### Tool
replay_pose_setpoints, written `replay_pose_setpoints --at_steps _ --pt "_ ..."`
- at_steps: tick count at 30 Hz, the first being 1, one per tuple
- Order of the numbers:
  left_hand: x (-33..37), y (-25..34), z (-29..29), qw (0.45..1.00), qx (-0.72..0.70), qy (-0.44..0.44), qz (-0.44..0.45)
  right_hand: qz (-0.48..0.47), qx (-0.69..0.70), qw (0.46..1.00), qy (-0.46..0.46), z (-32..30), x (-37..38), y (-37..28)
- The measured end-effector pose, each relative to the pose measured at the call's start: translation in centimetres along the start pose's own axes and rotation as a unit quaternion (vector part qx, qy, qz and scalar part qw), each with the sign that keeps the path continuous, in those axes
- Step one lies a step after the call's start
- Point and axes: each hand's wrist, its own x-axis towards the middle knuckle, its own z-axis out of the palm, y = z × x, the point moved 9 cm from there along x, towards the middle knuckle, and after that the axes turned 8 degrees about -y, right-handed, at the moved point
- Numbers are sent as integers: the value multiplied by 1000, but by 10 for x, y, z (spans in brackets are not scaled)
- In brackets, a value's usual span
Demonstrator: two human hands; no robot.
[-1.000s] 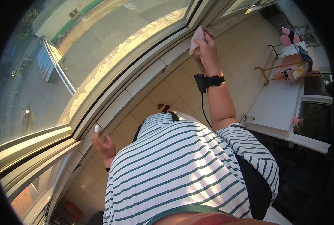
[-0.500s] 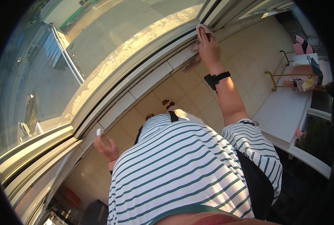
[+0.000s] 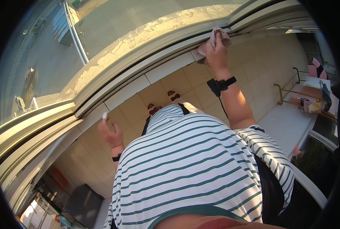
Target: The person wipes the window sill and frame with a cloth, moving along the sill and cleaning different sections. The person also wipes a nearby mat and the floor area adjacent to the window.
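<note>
My right hand is closed on a pale pink cloth. It holds the cloth at the inner edge of the window frame, and part of the cloth hangs over the white tiled sill. Part of the cloth is hidden behind the fingers. My left hand hovers near the sill's left part with fingers apart and nothing in it. One of its fingertips wears a white wrap.
Beyond the window lie a ledge with peeling paint and a paved yard. At right stands a white surface with gold-coloured rails and cloth items. A dark box-like object is at lower left, above a tiled floor.
My view has turned, and the window frame sits at a flatter slant. My right hand and the cloth have shifted right along the frame. My left hand stays open near the sill.
</note>
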Motion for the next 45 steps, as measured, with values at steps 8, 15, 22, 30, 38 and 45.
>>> replay_pose_setpoints --at_steps 8,15,22,30,38,45 --pt "-13 -10 2 1000 -16 24 11 -240 23 966 -91 91 -89 -124" --pt "-39 -29 -29 998 -32 58 -24 -499 -93 821 -262 230 -192 -270" --pt "-88 -52 -48 995 -13 53 -86 -561 -124 764 -294 304 -237 -345" --pt "-82 -66 -47 994 -43 47 -91 -498 -153 820 -239 304 -240 -330" --pt "-61 -67 -56 997 -10 64 -45 -330 -180 865 -332 226 -180 -241" --pt "-60 -59 -38 999 -21 35 -17 -220 -280 898 -257 153 -129 -150"
